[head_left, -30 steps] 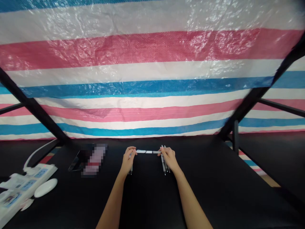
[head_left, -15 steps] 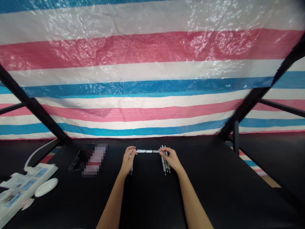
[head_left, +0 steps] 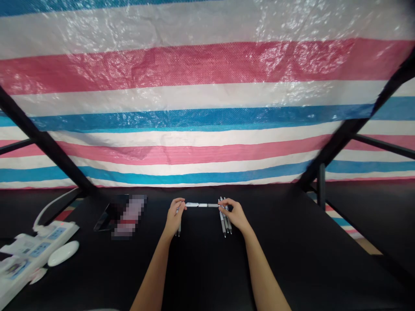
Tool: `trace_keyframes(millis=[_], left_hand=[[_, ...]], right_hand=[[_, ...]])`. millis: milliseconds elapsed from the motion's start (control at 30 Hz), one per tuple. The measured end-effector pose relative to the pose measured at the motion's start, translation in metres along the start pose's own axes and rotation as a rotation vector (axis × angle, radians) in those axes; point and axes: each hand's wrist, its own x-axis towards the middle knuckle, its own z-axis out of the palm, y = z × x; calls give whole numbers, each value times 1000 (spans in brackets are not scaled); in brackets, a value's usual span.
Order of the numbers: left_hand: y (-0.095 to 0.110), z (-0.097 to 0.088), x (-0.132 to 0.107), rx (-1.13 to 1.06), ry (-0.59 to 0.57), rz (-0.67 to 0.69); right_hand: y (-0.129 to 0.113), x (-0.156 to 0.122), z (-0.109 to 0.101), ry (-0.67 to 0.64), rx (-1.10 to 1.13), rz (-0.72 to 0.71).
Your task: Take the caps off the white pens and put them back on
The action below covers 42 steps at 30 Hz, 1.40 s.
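Observation:
A slim grey-white pen (head_left: 201, 205) is held level between both hands above the black table (head_left: 207, 259). My left hand (head_left: 174, 217) pinches its left end, and another pen sticks down out of that closed hand. My right hand (head_left: 234, 214) pinches the right end with thumb and forefinger. Three more grey pens (head_left: 225, 223) lie side by side on the table just under and left of my right hand.
A dark phone (head_left: 110, 212) lies at the left beside a blurred patch. A white power strip (head_left: 30, 252) with its cable and a white mouse (head_left: 62, 253) sit at the far left. Black metal bars (head_left: 48, 149) and a striped tarp (head_left: 207, 108) stand behind.
My right hand has shifted slightly right and up, uncovering more of the three pens on the table. The pen held between both hands has stayed level.

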Motion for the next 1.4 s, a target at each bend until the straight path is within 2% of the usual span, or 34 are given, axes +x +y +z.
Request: trace_keyframes(millis=[433, 567, 700, 1200, 1400], left_hand=[[6, 3, 0, -23, -14, 8], [8, 5, 0, -19, -25, 1], [7, 6, 0, -32, -17, -20], [0, 5, 1, -98, -1, -46], [-1, 5, 1, -101, -8, -51]], right_hand=[[1, 0, 3, 11, -92, -6], [-3, -1, 0, -3, 7, 7], [-6, -3, -5, -79, 51, -17], [1, 0, -1, -18, 39, -9], [-4, -1, 1, -51, -7, -19]])
